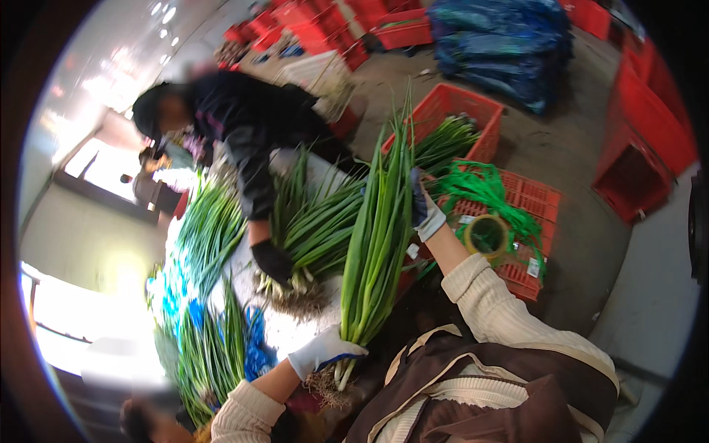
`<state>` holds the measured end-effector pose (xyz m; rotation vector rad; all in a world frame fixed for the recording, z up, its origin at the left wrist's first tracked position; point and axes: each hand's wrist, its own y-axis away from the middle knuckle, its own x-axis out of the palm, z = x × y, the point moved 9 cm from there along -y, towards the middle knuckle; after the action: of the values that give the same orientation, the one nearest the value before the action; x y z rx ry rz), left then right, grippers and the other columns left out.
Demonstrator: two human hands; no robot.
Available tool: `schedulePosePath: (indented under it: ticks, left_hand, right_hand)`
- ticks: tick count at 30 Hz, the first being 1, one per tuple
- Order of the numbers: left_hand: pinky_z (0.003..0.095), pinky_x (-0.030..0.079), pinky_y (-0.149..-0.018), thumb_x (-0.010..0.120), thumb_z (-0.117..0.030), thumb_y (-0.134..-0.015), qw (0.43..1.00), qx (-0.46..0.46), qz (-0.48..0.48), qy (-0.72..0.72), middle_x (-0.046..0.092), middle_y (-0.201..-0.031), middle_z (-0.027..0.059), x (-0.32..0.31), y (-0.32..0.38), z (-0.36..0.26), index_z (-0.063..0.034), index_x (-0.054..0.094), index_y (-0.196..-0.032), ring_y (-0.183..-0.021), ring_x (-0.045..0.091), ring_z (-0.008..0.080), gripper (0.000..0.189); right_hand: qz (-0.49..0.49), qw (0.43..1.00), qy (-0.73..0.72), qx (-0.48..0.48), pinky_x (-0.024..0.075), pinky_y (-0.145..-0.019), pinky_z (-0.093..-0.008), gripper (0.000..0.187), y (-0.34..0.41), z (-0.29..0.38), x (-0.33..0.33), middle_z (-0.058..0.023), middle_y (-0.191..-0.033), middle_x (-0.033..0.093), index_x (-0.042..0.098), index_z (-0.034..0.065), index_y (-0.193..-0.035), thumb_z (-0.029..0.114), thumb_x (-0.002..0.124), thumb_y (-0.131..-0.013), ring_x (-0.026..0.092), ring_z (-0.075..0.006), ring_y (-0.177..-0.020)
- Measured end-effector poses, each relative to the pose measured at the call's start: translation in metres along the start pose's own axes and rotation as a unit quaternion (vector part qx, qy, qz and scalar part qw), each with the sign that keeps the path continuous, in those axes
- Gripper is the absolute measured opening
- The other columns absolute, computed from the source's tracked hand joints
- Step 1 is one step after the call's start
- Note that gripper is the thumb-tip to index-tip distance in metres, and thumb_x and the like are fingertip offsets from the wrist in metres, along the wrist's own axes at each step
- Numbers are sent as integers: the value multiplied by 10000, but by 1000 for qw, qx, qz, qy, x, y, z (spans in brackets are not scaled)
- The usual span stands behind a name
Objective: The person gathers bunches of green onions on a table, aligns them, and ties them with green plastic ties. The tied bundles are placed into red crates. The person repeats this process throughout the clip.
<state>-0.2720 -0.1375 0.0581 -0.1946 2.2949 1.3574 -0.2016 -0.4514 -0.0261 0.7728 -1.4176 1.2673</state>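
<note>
A bunch of green onions [376, 238] with long leaves stands upright in the picture, its roots towards me. My left hand [327, 351], in a white and blue work glove, grips the bunch just above its roots. My right hand [425, 207], gloved too, is at the leaves near the upper part, its fingers partly behind them; how firmly it holds them cannot be told. More green onions [327, 221] lie on the table just left of the held bunch, where a co-worker's black-gloved hand [272, 263] rests on their white stems.
Green plastic ties [476, 185] and a roll of tape [486, 235] lie on an upturned red crate [532, 194] at my right. Behind it a red crate [487, 119] holds green onions. A co-worker [249, 122] leans over the table [288, 332]. Blue wrapped bundles [498, 50] stand beyond.
</note>
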Motion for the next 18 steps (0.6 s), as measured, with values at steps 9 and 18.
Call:
schedulePosePath:
  ticks: [9,18]
  left_hand:
    - [302,515,-774,782,-72,-683,977,139,12,-159,702,-917,58,1,-50,-129,-17,668,-1057,-819,620,126,394]
    - [441,499,-785,761,-216,-702,807,506,-146,-269,645,-987,200,35,-81,-347,-63,532,-1120,-940,619,383,501]
  right_hand:
    - [-144,959,93,-226,583,-762,-382,220,142,195,75,-105,-972,704,655,60,-1077,202,601,-919,689,-236,-850]
    - [-224,678,393,-579,519,-906,-388,370,369,327,299,-102,-1063,668,609,11,-1160,251,629,-879,645,-234,-979]
